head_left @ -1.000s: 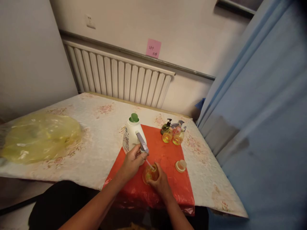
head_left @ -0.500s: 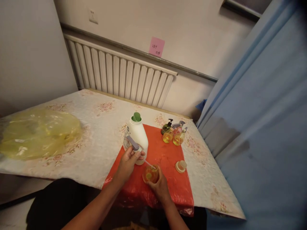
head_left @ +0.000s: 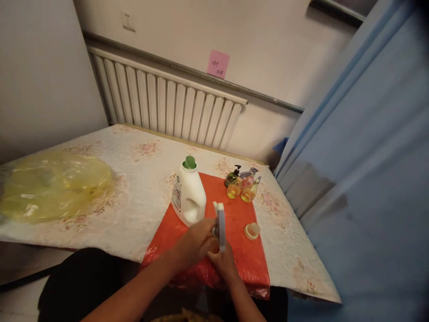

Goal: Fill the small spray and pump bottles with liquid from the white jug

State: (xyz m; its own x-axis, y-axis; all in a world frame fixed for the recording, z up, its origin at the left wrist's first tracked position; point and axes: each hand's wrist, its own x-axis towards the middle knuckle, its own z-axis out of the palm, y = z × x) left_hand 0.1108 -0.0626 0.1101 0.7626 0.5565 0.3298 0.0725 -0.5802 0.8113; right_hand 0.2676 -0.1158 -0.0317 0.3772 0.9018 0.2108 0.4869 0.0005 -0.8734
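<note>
My left hand (head_left: pixel 198 239) is closed round the neck of a grey-and-white spray head (head_left: pixel 221 228), whose grey part points up and towards me. Just below and to the right, my right hand (head_left: pixel 225 264) is wrapped round the small round bottle, which both hands now almost wholly hide. The spray head sits over the bottle's mouth; its tube is out of sight. Behind my left hand stands a large white jug (head_left: pixel 191 192) with a handle. A green piece (head_left: pixel 190 162) rests in the jug's open mouth.
On the red plastic sheet (head_left: pixel 239 250), a pale cap (head_left: pixel 252 230) lies to the right. Several small bottles (head_left: pixel 248 192) with yellow, pink and dark green contents stand behind it. A yellow plastic bag (head_left: pixel 56 188) lies left on the flowered tablecloth (head_left: pixel 140 179). A blue curtain (head_left: pixel 351 179) hangs at right.
My left hand has moved right and down, bringing the spray head upright onto the bottle; the tube has gone from sight. My right hand still holds the bottle in about the same place.
</note>
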